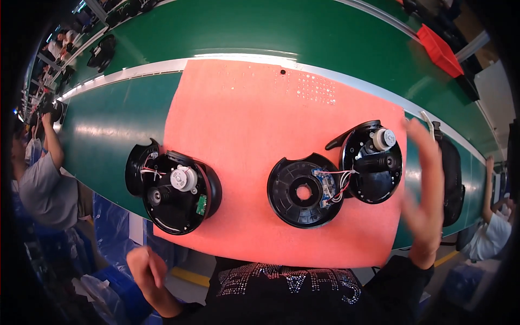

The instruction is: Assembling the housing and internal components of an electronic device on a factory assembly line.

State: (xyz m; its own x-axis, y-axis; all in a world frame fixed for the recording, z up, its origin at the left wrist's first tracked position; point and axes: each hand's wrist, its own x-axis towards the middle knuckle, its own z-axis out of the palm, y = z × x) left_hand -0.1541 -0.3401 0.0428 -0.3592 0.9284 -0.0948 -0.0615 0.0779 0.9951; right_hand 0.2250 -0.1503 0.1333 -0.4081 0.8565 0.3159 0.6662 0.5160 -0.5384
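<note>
My left hand (147, 265) is off the pink mat's near left edge, its fingers curled in with nothing seen in them. My right hand (428, 162), smeared by motion, is at the mat's right edge with thumb and fingers spread apart, beside a round black housing (374, 181) that carries a silver motor (383, 139). White, red and black wires join this housing to an open black round shell (290, 203) with a blue circuit board (326, 188). To the left sits a similar black housing (173, 211) with a silver motor (183, 178) and a small green board (202, 205).
The pink mat (244, 130) lies on a green bench. Rows of small screws (317, 89) and a small black part (283, 72) are at its far side. Beyond are a green conveyor (271, 27) and a red bin (440, 51). Co-workers sit at left and right.
</note>
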